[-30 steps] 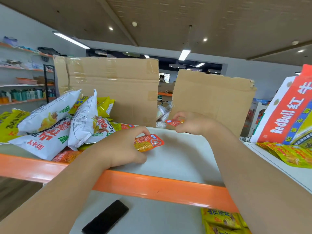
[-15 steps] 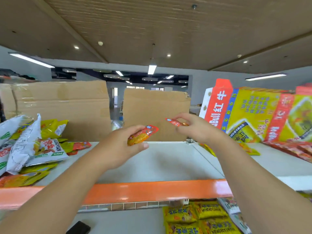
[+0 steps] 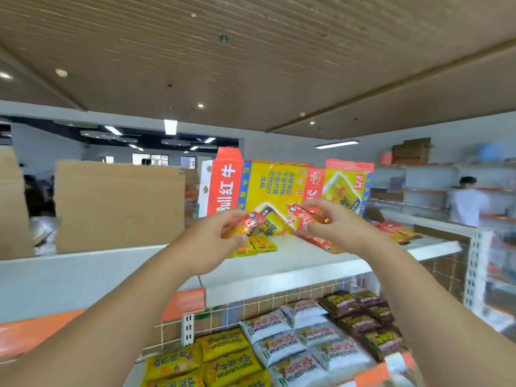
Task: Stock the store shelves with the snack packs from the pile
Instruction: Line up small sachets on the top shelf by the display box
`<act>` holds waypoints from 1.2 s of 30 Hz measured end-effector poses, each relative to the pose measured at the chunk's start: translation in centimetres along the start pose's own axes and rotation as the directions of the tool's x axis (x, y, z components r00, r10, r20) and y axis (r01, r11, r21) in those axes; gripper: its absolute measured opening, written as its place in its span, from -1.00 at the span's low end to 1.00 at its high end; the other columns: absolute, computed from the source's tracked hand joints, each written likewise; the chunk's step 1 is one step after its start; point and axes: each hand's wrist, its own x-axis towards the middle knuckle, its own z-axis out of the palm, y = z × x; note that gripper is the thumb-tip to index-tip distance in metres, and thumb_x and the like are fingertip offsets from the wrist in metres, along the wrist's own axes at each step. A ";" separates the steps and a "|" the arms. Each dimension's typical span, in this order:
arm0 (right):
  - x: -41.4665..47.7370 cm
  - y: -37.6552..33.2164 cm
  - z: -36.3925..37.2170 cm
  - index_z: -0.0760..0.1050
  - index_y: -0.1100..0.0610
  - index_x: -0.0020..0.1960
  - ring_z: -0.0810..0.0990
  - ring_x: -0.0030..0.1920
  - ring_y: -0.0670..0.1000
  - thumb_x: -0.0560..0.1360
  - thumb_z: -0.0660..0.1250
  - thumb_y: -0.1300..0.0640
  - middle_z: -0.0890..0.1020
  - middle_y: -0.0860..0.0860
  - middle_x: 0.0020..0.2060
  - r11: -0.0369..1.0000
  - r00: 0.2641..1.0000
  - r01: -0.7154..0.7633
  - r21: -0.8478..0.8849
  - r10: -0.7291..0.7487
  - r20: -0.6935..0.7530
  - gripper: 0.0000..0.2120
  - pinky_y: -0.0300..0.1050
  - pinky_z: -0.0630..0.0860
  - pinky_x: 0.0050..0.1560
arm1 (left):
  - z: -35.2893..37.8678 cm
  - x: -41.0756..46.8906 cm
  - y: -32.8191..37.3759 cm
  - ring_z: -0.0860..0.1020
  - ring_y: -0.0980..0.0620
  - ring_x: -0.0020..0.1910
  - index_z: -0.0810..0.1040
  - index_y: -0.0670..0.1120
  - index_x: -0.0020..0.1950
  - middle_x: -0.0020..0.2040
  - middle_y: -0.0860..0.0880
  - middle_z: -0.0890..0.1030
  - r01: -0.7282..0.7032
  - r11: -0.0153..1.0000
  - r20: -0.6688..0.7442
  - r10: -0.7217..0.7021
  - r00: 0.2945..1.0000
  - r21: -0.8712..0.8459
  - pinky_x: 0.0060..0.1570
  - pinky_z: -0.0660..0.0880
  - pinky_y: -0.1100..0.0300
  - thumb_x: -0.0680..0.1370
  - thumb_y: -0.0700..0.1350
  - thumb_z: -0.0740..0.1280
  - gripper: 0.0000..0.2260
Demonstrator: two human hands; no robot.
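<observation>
My left hand (image 3: 208,241) pinches a small orange-red snack pack (image 3: 245,225) above the white top shelf (image 3: 293,261). My right hand (image 3: 339,227) holds a second small red snack pack (image 3: 303,216) a little to the right, at the same height. Both packs hover over yellow packs (image 3: 252,247) and red packs (image 3: 324,244) that lie flat on the shelf. More red packs (image 3: 396,231) lie farther right on it. On the lower shelf lie rows of yellow packs (image 3: 223,356), white packs (image 3: 296,339) and brown packs (image 3: 368,317).
A flattened red-and-yellow Red Bull carton (image 3: 279,188) stands behind my hands. Upright cardboard sheets (image 3: 117,205) close off the shelf's back at the left. A person in a white shirt (image 3: 466,203) stands by shelving at the far right. A white perforated upright (image 3: 476,269) ends the shelf.
My view has swung right, away from the pile of large chip bags. Both hands, each still holding its small pack, moved right along the top shelf to the Red Bull carton.
</observation>
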 end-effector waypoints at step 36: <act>4.7 25.8 -21.0 0.46 -0.14 0.32 0.55 -0.03 -0.06 0.52 0.39 -0.10 0.55 -0.07 0.15 0.860 0.904 -0.394 -0.324 0.298 -0.307 -0.62 -0.10 0.46 -0.05 | 28.2 27.8 11.1 0.64 0.09 -0.16 0.35 0.28 0.47 0.18 0.04 0.60 -0.284 0.957 0.297 0.254 0.920 0.060 -0.10 0.64 0.01 0.50 0.06 0.47 -0.42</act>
